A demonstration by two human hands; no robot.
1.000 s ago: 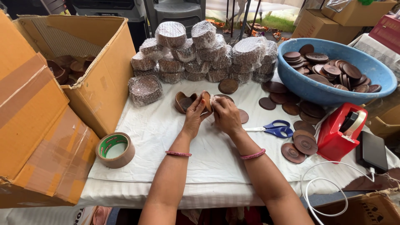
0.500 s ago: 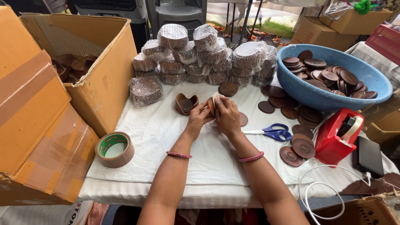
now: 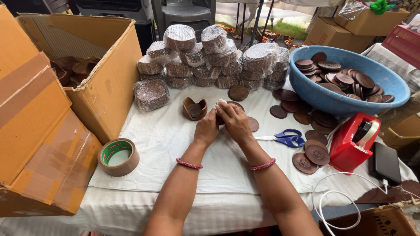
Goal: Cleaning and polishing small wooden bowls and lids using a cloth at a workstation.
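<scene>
- The table (image 3: 175,144) is taken as the landmark; the two hands, left hand (image 3: 206,129) and right hand (image 3: 235,122), are met at its middle.
- A small clay pot (image 3: 194,108) is set just left of the hands.
- Wrapped stacks (image 3: 210,57) are piled behind the hands.
- A basin (image 3: 321,94) of discs is placed at the right rear.
- Scissors (image 3: 284,138) are laid right of the hands, with a tape dispenser (image 3: 352,144) further right.
- A tape roll (image 3: 118,156) is found at the front left, beside an open box (image 3: 87,65).

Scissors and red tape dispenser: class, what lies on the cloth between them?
In the head view, brown discs lie between the blue-handled scissors and the red tape dispenser.
</scene>
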